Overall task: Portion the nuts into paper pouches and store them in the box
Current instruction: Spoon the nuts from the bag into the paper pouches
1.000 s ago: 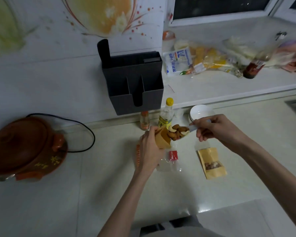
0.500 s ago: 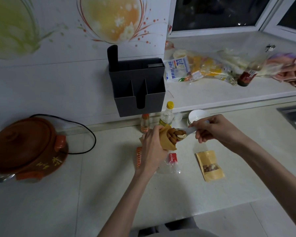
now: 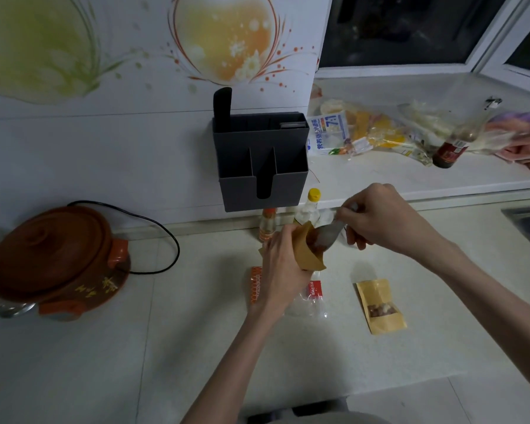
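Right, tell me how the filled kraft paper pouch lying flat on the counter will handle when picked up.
The flat brown paper pouch probably bends easily, being thin. Nuts showing in its window likely weight the lower end, so it may sag there. It should be light.

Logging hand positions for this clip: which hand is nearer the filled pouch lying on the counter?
Right. The right hand holds the spoon up and behind the filled pouch; the left hand grips the open pouch farther off to its left.

Brown clay pot (image 3: pixel 52 258) with black cord (image 3: pixel 162 228), grey wall organizer (image 3: pixel 260 166), yellow-capped bottle (image 3: pixel 309 206), dark sauce bottle (image 3: pixel 450 148)
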`<state>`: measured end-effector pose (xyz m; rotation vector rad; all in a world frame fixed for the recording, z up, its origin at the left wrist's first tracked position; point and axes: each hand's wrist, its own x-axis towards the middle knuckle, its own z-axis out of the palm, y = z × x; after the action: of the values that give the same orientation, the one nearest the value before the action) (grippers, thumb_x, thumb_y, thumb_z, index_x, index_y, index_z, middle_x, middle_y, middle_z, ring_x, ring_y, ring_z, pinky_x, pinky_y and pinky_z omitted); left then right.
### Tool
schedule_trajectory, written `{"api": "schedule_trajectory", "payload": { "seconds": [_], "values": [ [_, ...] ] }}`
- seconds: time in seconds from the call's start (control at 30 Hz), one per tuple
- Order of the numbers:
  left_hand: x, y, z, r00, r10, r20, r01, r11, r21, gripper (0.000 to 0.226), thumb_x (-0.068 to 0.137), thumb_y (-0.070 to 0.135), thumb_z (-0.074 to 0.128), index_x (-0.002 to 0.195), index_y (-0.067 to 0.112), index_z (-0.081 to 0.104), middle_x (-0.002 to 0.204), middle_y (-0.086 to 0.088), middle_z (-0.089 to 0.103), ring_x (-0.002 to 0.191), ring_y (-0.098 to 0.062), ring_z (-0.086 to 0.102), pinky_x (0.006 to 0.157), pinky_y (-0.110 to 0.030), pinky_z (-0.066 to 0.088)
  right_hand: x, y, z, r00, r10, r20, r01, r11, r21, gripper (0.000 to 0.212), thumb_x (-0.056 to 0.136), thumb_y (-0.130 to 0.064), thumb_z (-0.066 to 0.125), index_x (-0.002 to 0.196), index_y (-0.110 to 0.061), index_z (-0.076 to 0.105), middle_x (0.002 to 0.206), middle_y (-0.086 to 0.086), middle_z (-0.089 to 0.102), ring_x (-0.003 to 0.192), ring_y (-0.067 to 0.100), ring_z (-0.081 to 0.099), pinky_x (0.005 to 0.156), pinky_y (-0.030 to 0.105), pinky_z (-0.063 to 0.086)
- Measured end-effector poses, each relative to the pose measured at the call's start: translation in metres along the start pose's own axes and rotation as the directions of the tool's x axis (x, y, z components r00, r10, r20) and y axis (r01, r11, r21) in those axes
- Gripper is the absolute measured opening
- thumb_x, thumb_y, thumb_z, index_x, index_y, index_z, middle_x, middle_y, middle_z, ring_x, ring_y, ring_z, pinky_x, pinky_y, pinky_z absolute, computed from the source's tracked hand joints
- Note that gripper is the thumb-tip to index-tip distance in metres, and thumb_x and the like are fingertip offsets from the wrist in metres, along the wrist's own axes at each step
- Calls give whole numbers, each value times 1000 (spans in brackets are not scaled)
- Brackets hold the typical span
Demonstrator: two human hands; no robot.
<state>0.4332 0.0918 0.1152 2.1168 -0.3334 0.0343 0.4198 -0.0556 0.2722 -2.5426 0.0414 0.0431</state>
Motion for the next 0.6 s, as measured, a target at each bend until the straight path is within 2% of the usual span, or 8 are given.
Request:
{"api": "schedule_trajectory", "payload": {
  "seconds": [0.13, 0.23, 0.33, 0.43, 0.5, 0.6],
  "values": [
    [-3, -5, -4, 999, -22, -34, 21, 999, -50, 89, 66, 34, 86, 136, 30, 31, 133, 7, 47, 112, -1, 33, 100, -44, 47, 8, -11, 4, 996, -91, -20, 90, 995, -50, 37, 90, -11, 53, 57, -4, 67, 45, -3, 63, 36, 7, 57, 44, 8, 43],
    [-4, -10, -9, 998, -38, -42, 33, 993, -111, 83, 66, 51, 81, 132, 38, 32, 129, 16, 45, 111, -3, 42, 92, -38, 53, 11, -10, 3, 993, -79, -86, 84, 995, 51, 30, 88, -11, 56, 64, -2, 71, 43, -3, 63, 36, 5, 55, 42, 4, 38],
    [-8, -24, -9, 994, -103, -49, 90, 973, -212, 82, 62, 68, 75, 128, 40, 35, 118, 22, 49, 105, -6, 54, 81, -38, 57, 9, 4, 4, 987, 15, -158, 25, 969, 247, 24, 87, -11, 57, 69, -8, 73, 44, -3, 63, 33, 4, 51, 39, 7, 37],
    [-22, -49, 1, 976, -216, 3, 209, 939, -273, 77, 59, 61, 81, 122, 39, 41, 114, 16, 53, 103, -13, 58, 82, -42, 57, 2, 27, 10, 976, 159, -150, -87, 911, 403, 23, 86, -8, 56, 70, -6, 73, 48, 7, 65, 36, 15, 52, 39, 16, 40],
    [-31, -63, 8, 958, -280, 56, 284, 917, -280, 74, 60, 48, 86, 120, 41, 43, 118, 4, 54, 107, -23, 58, 86, -46, 55, -3, 43, 16, 966, 225, -131, -154, 899, 411, 26, 85, -7, 57, 63, -1, 70, 48, 11, 64, 36, 16, 49, 39, 17, 39],
    [-30, -69, 12, 956, -264, 126, 290, 912, -291, 95, 55, 59, 86, 134, 53, 33, 132, 6, 46, 116, -22, 55, 89, -42, 56, -11, 66, 22, 947, 302, -112, -234, 883, 407, 29, 84, -9, 57, 61, 2, 69, 50, 13, 64, 36, 15, 47, 40, 16, 38]
  ]
}}
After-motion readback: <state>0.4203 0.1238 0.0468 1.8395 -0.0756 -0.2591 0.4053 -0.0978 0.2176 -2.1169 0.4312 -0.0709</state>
